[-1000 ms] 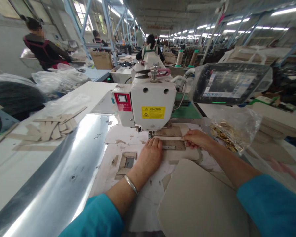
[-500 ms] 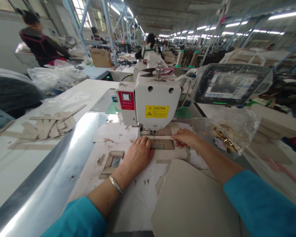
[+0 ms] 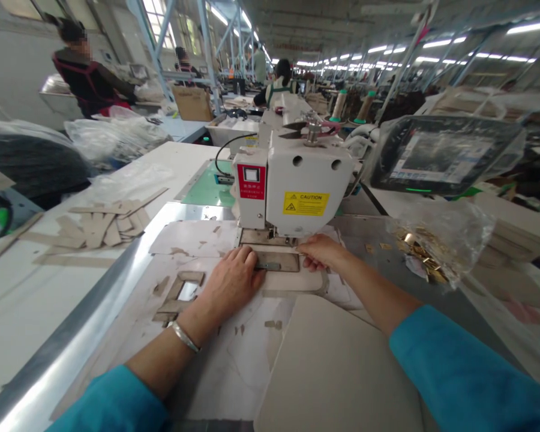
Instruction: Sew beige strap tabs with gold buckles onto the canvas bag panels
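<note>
Leftward shift past the sewing head (image 3: 310, 192): white template (image 3: 225, 360), left hand (image 3: 231, 282), right hand (image 3: 323, 251). Left fingers lie extended; right fingers pinch the pale strip (image 3: 274, 248) between brown plates (image 3: 287, 261), stitching apparently unfinished.

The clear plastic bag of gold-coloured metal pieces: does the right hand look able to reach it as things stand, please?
Probably yes: only flat, loose gold-coloured pieces show between the right hand and the plastic bag, though that hand is busy at the brown plate.
</note>
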The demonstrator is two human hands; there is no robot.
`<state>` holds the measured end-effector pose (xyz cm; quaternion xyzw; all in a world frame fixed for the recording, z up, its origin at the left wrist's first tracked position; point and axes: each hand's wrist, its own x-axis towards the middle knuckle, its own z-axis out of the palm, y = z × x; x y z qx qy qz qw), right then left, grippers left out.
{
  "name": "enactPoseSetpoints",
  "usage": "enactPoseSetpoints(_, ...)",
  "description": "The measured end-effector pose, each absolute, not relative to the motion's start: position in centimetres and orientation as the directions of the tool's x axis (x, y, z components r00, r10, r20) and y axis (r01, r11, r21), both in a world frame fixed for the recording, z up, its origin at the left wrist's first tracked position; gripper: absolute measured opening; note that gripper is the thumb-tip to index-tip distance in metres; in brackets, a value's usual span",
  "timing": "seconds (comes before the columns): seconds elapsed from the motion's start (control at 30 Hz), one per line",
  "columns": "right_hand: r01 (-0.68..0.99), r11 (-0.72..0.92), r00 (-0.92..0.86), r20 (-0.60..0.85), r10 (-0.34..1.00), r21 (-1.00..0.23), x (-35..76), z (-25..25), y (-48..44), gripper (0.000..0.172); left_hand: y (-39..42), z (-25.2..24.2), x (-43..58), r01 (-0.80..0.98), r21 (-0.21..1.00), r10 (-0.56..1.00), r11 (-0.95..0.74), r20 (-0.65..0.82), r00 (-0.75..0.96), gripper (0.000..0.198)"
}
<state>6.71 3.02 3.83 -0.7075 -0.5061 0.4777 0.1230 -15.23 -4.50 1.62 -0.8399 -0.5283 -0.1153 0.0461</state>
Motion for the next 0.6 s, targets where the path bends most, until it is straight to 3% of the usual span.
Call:
enactPoseSetpoints(0.37,0.560,-0.490,0.050,-0.564,0.825,-0.668,8.9,4.0,4.0,0.010,-3.4,1.5,-13.4,0.880,0.112,0.868,-0.462,0.261,0.423,0.025)
enactPoseSetpoints(0.6,0.529,-0.517,0.070,-0.572,0.817,-0.673,11.8,4.3,3.5,0.008,-3.6,1.9,-11.3,0.814,0.240,0.844,-0.530,0.240,0.479,0.034)
